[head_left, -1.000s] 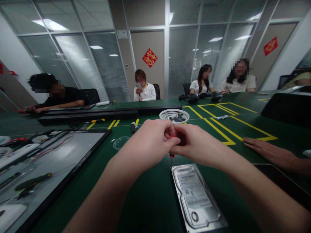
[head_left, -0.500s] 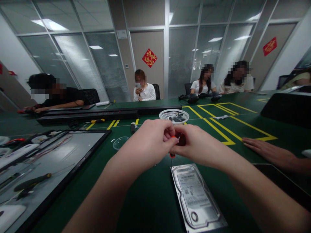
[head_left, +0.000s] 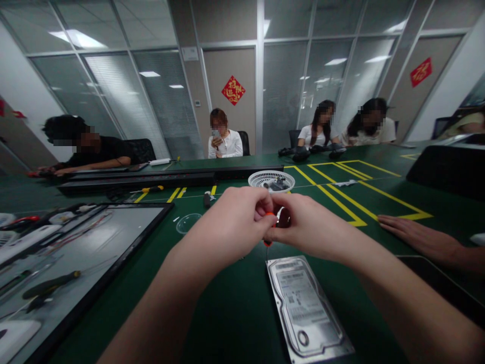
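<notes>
A silver hard drive (head_left: 303,303) lies flat on the green table, label side up. A small screwdriver with an orange handle (head_left: 268,243) stands upright over the drive's far left corner, its thin shaft reaching down to that corner. My left hand (head_left: 238,217) pinches the handle near its top. From the other side, my right hand (head_left: 303,215) has its thumb and forefinger closed round the same handle. The fingers hide most of the screwdriver, and the contact of its tip with a screw is too small to make out.
Left stands a black-framed panel (head_left: 125,227) bearing a dark screwdriver (head_left: 53,284) and parts. Beyond my hands are a white basket (head_left: 253,181) of small parts and a clear round dish (head_left: 188,223). Another person's hand (head_left: 420,240) rests at right; several people sit opposite.
My right thumb and fingers have shifted slightly on the handle, and the gap between them looks wider. My left hand and the hard drive stay in place. A person at far right lowers their head.
</notes>
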Available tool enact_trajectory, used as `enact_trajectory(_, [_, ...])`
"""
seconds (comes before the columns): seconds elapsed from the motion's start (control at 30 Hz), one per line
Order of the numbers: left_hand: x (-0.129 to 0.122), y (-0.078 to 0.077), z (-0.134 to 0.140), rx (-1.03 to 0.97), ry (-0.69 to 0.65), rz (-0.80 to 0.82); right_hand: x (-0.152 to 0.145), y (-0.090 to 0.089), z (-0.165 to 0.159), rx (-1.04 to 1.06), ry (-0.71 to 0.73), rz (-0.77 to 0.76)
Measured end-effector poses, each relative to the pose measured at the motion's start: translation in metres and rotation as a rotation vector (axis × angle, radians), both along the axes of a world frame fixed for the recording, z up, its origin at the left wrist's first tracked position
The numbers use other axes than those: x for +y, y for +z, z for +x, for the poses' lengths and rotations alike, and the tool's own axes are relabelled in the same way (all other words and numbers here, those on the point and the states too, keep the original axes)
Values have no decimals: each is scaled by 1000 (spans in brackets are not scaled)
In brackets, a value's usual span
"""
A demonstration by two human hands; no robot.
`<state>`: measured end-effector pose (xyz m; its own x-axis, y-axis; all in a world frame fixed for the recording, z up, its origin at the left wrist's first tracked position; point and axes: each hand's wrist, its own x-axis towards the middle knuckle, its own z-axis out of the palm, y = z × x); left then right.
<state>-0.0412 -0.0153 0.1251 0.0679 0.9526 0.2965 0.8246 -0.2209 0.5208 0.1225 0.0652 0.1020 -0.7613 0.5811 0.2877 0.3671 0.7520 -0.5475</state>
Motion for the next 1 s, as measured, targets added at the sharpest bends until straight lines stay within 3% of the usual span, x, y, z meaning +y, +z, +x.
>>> enact_trajectory(0.3, [0,0,1,11,9,30,1,2,-1,25,47,-34])
enact_trajectory(1.0, [1,-1,-2,27,-2,22,-2,0,-2,17,-7,-12])
